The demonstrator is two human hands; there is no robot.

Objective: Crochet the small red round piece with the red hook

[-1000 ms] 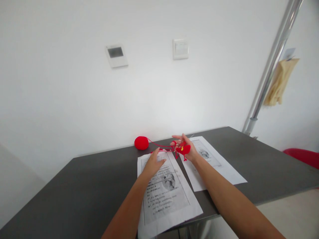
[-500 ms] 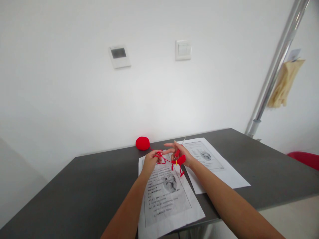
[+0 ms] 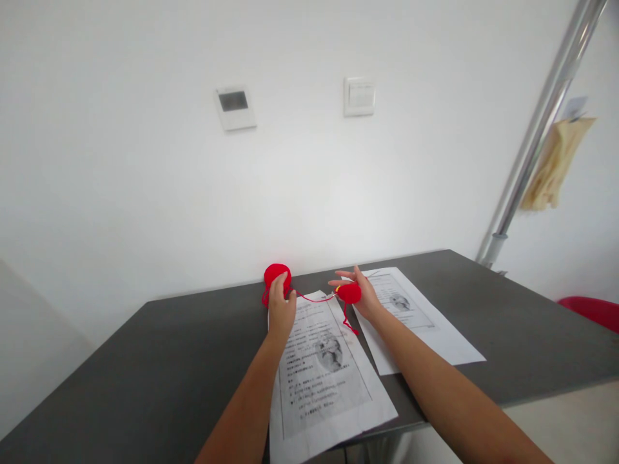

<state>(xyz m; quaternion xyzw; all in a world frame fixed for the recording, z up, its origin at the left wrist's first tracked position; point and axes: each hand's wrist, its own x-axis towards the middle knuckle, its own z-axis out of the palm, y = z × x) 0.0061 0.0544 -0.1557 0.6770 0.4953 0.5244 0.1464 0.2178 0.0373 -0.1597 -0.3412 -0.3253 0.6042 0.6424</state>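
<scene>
My left hand (image 3: pixel 281 309) is at the red yarn ball (image 3: pixel 276 270), fingers stretched over its front and thumb apart. Some loose red yarn (image 3: pixel 265 296) hangs beside those fingers; whether they touch it I cannot tell. In my right hand (image 3: pixel 365 298) is a small red crocheted piece (image 3: pixel 349 294) with a yellow bit at its left end and a short red tail dangling below. A thin crochet hook (image 3: pixel 373 274) shows past that hand, its middle hidden. One red strand (image 3: pixel 312 299) runs from the ball to the piece.
Two printed sheets lie on the dark table (image 3: pixel 203 348): a creased one (image 3: pixel 338 412) under the strand and another (image 3: pixel 435 341) under my right forearm. Behind the table rises a white wall with a thermostat (image 3: pixel 235 108) and a switch (image 3: pixel 359 96). A metal pole (image 3: pixel 532 142) stands at right.
My left hand has moved left and up to the yarn ball, and the loops it held have left the middle. The right hand has turned the crocheted piece and shifted slightly.
</scene>
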